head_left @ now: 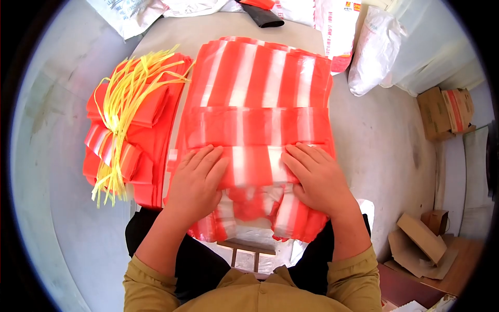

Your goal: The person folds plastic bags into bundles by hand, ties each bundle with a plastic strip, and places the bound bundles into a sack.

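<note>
A stack of red and white striped plastic bags (260, 78) lies flat in front of me, with a folded band across its middle. My left hand (200, 174) rests palm down on the left of the near fold, fingers extended. On the right of the same fold lies my right hand (314, 174), its fingers also stretched out. Below the hands the near ends of the bags hang crumpled toward my lap. To the left is a pile of folded red bags (158, 171) with a bundle of yellow strips (118, 119) lying over it.
The stack lies on a beige table (306, 34). A dark tube-like item (264, 16) and white printed sacks (340, 31) are at the far edge. A white bag (375, 52) stands at the far right; cardboard boxes (436, 114) and an open carton (421, 249) are farther right.
</note>
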